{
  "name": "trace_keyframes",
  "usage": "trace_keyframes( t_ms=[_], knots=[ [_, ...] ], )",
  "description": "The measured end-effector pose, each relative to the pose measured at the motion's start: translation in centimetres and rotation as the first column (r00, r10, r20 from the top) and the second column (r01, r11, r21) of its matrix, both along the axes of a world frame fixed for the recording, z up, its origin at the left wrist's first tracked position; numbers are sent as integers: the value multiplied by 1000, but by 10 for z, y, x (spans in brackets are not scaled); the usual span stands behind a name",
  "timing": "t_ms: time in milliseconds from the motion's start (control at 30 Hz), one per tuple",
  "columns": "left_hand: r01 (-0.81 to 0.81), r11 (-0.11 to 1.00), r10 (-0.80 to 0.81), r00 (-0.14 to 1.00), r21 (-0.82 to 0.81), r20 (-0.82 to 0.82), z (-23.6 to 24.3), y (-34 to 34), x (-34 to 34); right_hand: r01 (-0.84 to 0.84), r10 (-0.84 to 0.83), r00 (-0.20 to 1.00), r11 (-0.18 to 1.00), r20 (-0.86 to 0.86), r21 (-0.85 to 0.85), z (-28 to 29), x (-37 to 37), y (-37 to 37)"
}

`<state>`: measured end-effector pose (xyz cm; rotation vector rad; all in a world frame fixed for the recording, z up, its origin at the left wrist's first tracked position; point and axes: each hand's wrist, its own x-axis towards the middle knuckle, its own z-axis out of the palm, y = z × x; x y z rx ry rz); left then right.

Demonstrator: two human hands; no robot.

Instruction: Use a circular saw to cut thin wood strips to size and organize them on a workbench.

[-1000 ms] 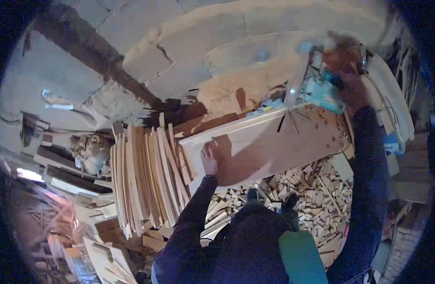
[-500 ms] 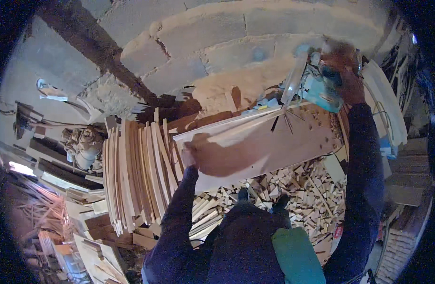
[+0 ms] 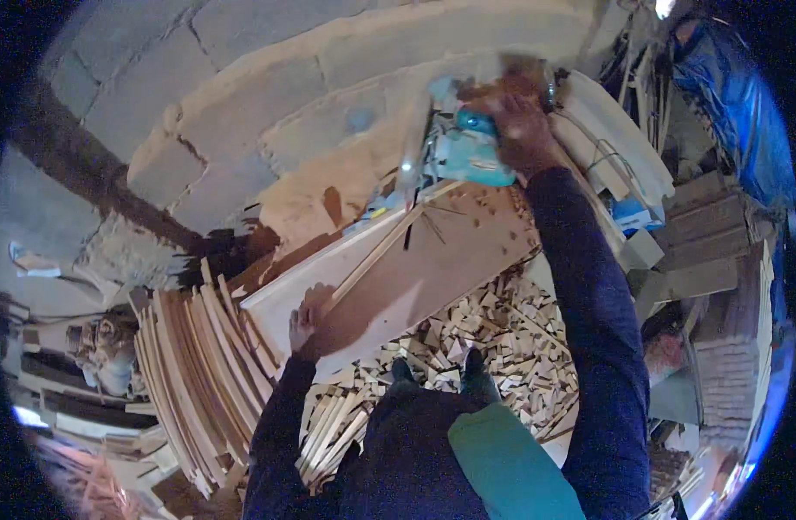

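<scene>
My left hand (image 3: 304,326) is closed at the near left end of a thin wooden strip (image 3: 363,273), above the left part of a broad wooden board (image 3: 376,303). The strip slants up and right across the board to a teal power saw (image 3: 471,159) at its far end. Fingers of my right hand (image 3: 523,130) are wrapped around the saw's top; motion blurs them slightly. A few dark, thin lines (image 3: 434,227) fan out on the board below the saw. The strip's far end is hidden by the saw.
Long wooden slats (image 3: 194,373) stand stacked left of the board. Many small wood offcuts (image 3: 493,329) cover the floor around my feet. A block wall (image 3: 268,95) rises behind, with sawdust heaped against it. At right are a blue tarp (image 3: 731,104) and stacked boards (image 3: 701,217).
The view has turned right, so the saw and board appear farther left. My left hand has shifted slightly inward along the board. My right hand stays on the saw.
</scene>
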<state>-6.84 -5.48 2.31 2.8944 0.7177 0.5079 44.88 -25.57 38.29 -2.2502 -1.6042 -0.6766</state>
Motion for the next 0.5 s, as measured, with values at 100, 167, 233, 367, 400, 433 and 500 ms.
trace_keyframes(
  t_ms=[100,167,233,367,400,433,500],
  knots=[
    [-80,904,115,992,-419,60,4,-49,-21,-56,15,993,939,121,338,-43,-4,-24],
    [-131,766,156,988,-629,-16,1,-89,-42,92,-39,993,848,-112,522,-104,-34,-74],
    [81,945,-113,990,-318,-84,-5,-131,-62,322,-205,941,790,-270,522,-173,-72,-131],
    [236,969,-249,909,-78,-335,-29,-202,-6,652,-38,208,750,-977,110,-297,-138,-233],
    [223,967,-243,954,-125,-174,-30,-225,22,667,4,-12,745,-1000,-6,-316,-143,-252],
    [231,959,-238,971,-163,-23,-30,-249,53,702,229,-195,712,-954,28,-332,-141,-268],
    [263,931,-198,946,-252,257,-29,-295,128,728,485,-407,684,-774,45,-353,-116,-292]
  ],
)
